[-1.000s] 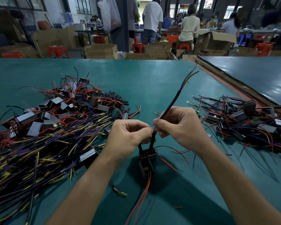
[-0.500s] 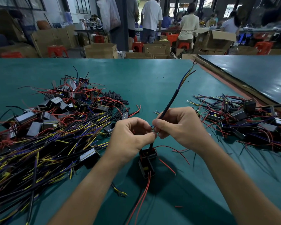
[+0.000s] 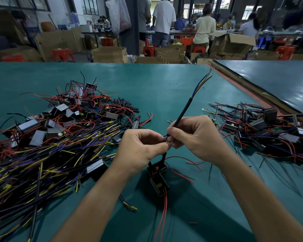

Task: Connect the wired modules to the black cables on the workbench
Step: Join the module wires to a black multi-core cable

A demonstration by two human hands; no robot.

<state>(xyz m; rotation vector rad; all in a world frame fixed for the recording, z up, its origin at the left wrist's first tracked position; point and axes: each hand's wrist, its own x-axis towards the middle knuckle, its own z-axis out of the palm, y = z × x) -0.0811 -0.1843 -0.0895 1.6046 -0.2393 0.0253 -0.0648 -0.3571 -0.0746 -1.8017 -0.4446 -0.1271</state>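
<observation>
My right hand (image 3: 196, 137) grips a black cable (image 3: 187, 107) that slants up and away, its blue, yellow and brown cores fanning out at the far end. My left hand (image 3: 140, 149) pinches fine wire ends right where the two hands meet, fingertips touching. Just below them a small black wired module (image 3: 158, 179) hangs or rests over the green workbench (image 3: 164, 88), with red leads (image 3: 163, 215) trailing toward me. The joint itself is hidden between my fingers.
A big heap of black cables with yellow and blue cores and loose modules (image 3: 47, 142) fills the left. A pile of wired modules (image 3: 262, 130) lies at the right. Short black sleeves (image 3: 124, 105) sit behind the heap. People and cardboard boxes (image 3: 110, 54) stand beyond the bench.
My hands stay together at the same spot, with the fingertips shifting slightly on the wire ends. The cable's far end has swayed a little; the module hangs as before.
</observation>
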